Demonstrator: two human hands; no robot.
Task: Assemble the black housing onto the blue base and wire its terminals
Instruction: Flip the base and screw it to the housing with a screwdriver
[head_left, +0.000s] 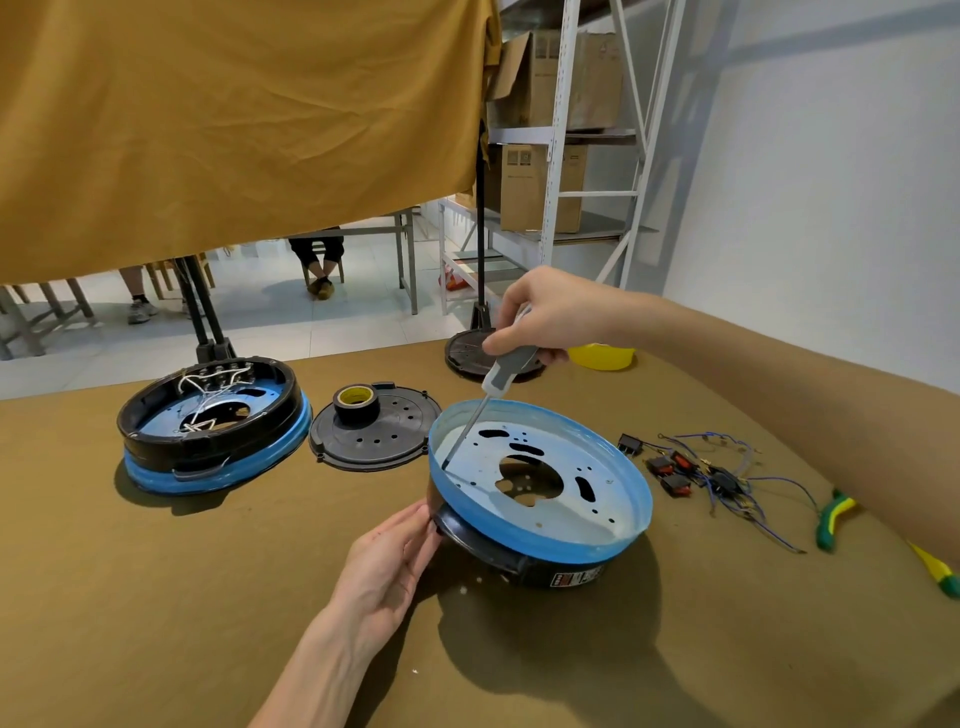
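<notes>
Brown cloth covers the bench, and at lower centre sits the blue base (540, 488), its rim uppermost, with the black housing (493, 548) underneath it and already mated. The right hand (545, 317) grips a screwdriver (488, 395), tip down at the base's far-left inner edge, so fastening looks to be under way. The left hand (389, 561) steadies the housing, fingers straight against its side. Wiring looks untouched: the switches and loose wires (696, 473) lie apart at right. A second, wired unit (213, 421) sits at left, with a black cover plate (374, 431) and tape roll (356, 402) between. Any screw under the tip is too small to see. Green-yellow pliers (831, 519) are partly hidden by the forearm.
</notes>
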